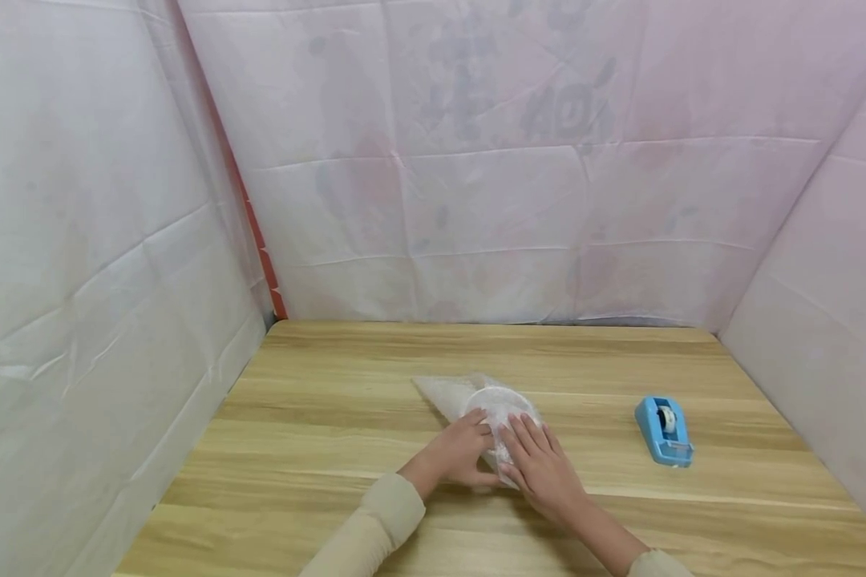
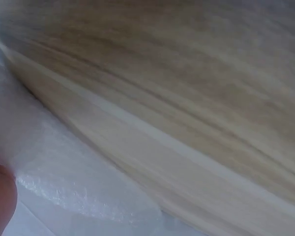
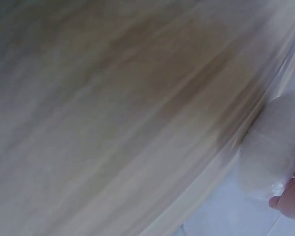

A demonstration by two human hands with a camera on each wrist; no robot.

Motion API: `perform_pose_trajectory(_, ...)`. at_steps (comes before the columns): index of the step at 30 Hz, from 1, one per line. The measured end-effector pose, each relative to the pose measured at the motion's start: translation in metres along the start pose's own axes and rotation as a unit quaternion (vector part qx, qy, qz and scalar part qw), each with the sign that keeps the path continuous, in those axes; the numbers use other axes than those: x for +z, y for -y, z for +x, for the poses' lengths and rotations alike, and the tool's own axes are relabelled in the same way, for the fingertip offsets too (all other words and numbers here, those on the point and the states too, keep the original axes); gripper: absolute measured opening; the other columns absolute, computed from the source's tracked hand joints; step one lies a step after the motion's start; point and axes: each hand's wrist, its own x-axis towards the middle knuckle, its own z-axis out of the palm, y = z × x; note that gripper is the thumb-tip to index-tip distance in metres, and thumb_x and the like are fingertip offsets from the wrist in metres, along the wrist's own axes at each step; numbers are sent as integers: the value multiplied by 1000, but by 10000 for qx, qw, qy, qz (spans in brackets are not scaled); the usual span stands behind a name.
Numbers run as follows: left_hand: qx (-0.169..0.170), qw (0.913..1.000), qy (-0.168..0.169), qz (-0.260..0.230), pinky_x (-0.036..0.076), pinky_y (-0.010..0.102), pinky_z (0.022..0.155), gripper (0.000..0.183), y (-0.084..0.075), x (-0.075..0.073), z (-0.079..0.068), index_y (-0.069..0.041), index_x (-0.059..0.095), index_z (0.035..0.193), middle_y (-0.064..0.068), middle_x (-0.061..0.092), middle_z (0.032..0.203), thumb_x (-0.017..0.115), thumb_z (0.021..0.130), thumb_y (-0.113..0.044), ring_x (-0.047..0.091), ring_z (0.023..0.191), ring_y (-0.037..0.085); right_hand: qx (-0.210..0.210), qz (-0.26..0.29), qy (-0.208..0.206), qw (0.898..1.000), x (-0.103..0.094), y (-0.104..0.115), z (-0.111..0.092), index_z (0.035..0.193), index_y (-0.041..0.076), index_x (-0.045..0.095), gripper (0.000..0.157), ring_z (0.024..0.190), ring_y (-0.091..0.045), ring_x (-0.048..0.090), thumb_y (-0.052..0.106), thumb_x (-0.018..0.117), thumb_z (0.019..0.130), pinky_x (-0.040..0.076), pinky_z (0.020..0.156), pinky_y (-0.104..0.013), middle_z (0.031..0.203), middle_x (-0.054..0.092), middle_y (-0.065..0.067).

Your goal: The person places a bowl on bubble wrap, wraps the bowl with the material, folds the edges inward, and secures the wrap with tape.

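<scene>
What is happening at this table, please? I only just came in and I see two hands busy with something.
A person is handling a round bundle in translucent wrapping, probably bubble wrap, on the wooden table; what is inside cannot be told. The left hand holds its left side, while the right hand lies on its right side, fingers extended. Some wrapping sticks out loosely at the far left. The blue tape dispenser stands apart on the right, untouched.

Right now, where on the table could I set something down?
Bare table lies left of the plastic wrap, toward the left sheet; behind the wrap, before the back sheet; and between the wrap and the tape dispenser. A narrower patch is right of the dispenser. Crowded: the wrap, under the left hand and right hand.
</scene>
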Motion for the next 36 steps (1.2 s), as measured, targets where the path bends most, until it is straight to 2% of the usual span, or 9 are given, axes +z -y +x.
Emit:
perform_pose_trajectory(7, -468, 9939, -270, -957, 32, 36, 111, 30, 1, -11, -11, -12, 69, 104, -1, 67, 112, 59, 85, -34, 50, 123, 19, 424, -25, 558, 9975, -3, 5, 4, 128, 2, 52, 49, 129, -36, 41, 37, 49, 93, 30, 105, -53, 135, 50, -19)
perform_pose_trajectory(15, -1074, 9787, -918, -1491, 38, 37, 107, 20, -7, -6, -10, -8, 71, 96, 3, 69, 104, 54, 89, -16, 59, 111, 18, 590, -15, 930, 9939, -5, 7, 10, 125, 1, 55, 47, 128, -37, 42, 34, 53, 91, 30, 105, -56, 131, 53, -21)
perform_pose_trajectory(18, -1341, 9648, -1429, -1754, 41, 35, 104, 18, -7, -5, -10, -4, 71, 93, 7, 70, 102, 55, 88, -12, 59, 111, 22, 500, -54, 894, 9947, -5, 8, 11, 122, 0, 56, 46, 126, -38, 44, 33, 53, 91, 32, 104, -57, 128, 55, -21)
perform_pose_trajectory(21, -1964, 9336, -2031, -2204, 42, 39, 102, 19, -5, -6, -9, -1, 69, 98, 13, 67, 108, 58, 86, -10, 56, 115, 29, 380, -115, 779, 9962, -5, 7, 12, 119, 0, 58, 44, 123, -38, 47, 34, 52, 91, 34, 102, -57, 124, 57, -21)
perform_pose_trajectory(24, -3087, 8671, -2535, -2976, 40, 47, 102, 28, 0, -8, -7, 2, 63, 110, 18, 58, 122, 59, 84, -8, 49, 121, 35, 276, -155, 697, 9971, -6, 7, 13, 116, 0, 59, 42, 121, -39, 48, 34, 52, 91, 35, 100, -58, 120, 58, -22)
perform_pose_trajectory(27, -4284, 7619, -2889, -3906, 35, 52, 104, 44, 8, -7, -3, 6, 52, 123, 25, 48, 130, 59, 82, -7, 42, 124, 41, 236, -193, 752, 9967, -6, 6, 14, 115, 0, 59, 42, 121, -39, 48, 34, 52, 91, 35, 101, -58, 119, 58, -22)
perform_pose_trajectory(31, -5418, 6270, -2684, -4911, 32, 54, 106, 63, 21, -3, -1, 7, 34, 136, 32, 39, 135, 61, 83, -16, 37, 127, 46, 303, -135, 933, 9951, -4, 6, 15, 116, 0, 59, 42, 123, -40, 46, 33, 52, 92, 32, 103, -59, 121, 57, -22)
perform_pose_trajectory(34, -5804, 5514, -2238, -5558, 35, 52, 104, 75, 27, 0, -4, 5, 23, 141, 33, 37, 136, 61, 85, -26, 40, 125, 46, 330, -84, 984, 9946, -4, 5, 15, 116, 0, 59, 42, 123, -40, 45, 33, 52, 92, 32, 103, -59, 121, 57, -22)
perform_pose_trajectory(36, -5804, 5105, -2136, -5974, 37, 51, 103, 79, 30, 0, -5, 5, 17, 143, 33, 37, 136, 61, 86, -29, 41, 123, 45, 318, -64, 968, 9948, -5, 6, 15, 115, 0, 60, 41, 123, -40, 46, 33, 52, 92, 32, 103, -59, 121, 57, -22)
